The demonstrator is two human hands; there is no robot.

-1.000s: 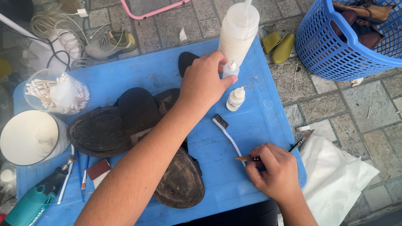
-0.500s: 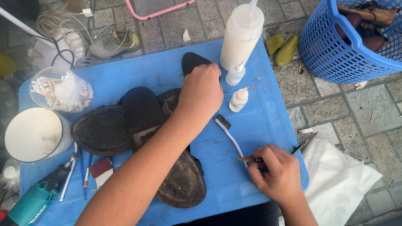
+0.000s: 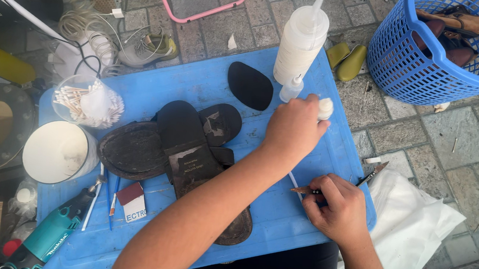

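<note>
Your left hand (image 3: 292, 128) has moved right, off the tall squeeze bottle (image 3: 300, 39), and now closes its fingers round the small white bottle (image 3: 325, 108) on the blue board (image 3: 198, 85). Right of it, your right hand (image 3: 337, 207) pinches a thin knife (image 3: 368, 176).

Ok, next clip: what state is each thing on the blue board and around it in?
left hand: closed on a small white bottle
right hand: gripping a thin tool, tip past the blue board edge
tall squeeze bottle: upright, capped
sandal: sole worn, lying flat
blue basket: holding shoes
white tub: lid on
</note>
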